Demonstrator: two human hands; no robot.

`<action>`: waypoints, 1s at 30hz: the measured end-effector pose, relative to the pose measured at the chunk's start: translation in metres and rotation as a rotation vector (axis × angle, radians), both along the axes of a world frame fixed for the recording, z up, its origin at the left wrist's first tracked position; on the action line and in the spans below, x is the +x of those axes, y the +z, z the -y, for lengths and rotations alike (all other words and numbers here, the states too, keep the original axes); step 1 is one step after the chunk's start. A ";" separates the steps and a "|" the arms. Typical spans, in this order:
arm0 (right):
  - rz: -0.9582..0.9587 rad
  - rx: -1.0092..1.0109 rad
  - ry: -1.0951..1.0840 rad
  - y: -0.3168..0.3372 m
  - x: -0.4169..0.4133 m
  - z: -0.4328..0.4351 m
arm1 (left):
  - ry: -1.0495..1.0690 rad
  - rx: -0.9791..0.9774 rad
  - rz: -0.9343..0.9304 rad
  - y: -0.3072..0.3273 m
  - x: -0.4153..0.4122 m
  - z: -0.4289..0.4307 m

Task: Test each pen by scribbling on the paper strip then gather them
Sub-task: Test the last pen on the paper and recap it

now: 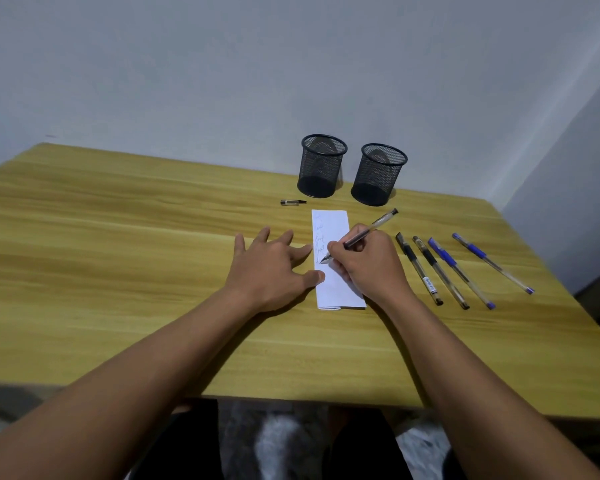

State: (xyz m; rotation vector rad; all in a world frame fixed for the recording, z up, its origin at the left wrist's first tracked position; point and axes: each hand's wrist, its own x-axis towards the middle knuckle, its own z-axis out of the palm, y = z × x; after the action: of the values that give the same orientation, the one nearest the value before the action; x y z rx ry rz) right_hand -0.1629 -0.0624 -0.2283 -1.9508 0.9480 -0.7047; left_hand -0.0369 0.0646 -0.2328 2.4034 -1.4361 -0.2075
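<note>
Well, the right hand (pixel 368 268) is clamped round a clear-barrelled pen with a dark grip (pixel 374 226), pinching it low down. Its tip touches the white folded paper strip (pixel 330 220) about halfway along. The strip lies on the pale wooden table (pixel 118 237) with its long axis running far to near. Scribbles fill the far half along the left side and bare paper lies nearward of the tip, so I judge the next mark belongs towards the near end. The barrel leans up and away to the far right, over the knuckles. The left hand (pixel 271 268) lies flat just left of the strip, fingers spread and straight, gripping nothing. Its forefinger and thumb tips touch the strip's left edge and seem to pin it.

Four more pens lie side by side to the right of the writing hand, each slanting from far-left to near-right: a black-grip pen with a white label (pixel 418 268), a second black-grip pen (pixel 439 271), a blue-grip pen (pixel 459 271) and, further right, another blue pen (pixel 490 263). The right hand is much the nearer to them.

A small dark pen cap (pixel 292 202) lies just beyond the strip's far-left corner, nearer the left hand. Behind it two black wire-mesh cups (pixel 323 166) stand side by side and look empty. By my reckoning the testing is under way and the gathering not yet begun.
</note>
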 end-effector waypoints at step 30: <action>0.158 0.194 0.015 0.021 -0.001 -0.004 | 0.067 -0.062 -0.178 0.015 -0.003 -0.004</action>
State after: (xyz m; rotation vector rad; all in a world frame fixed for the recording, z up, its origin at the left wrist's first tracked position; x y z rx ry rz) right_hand -0.1643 -0.0585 -0.2075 -1.7054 0.8698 -0.7197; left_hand -0.0395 0.0684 -0.2174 2.3150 -1.2627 -0.3462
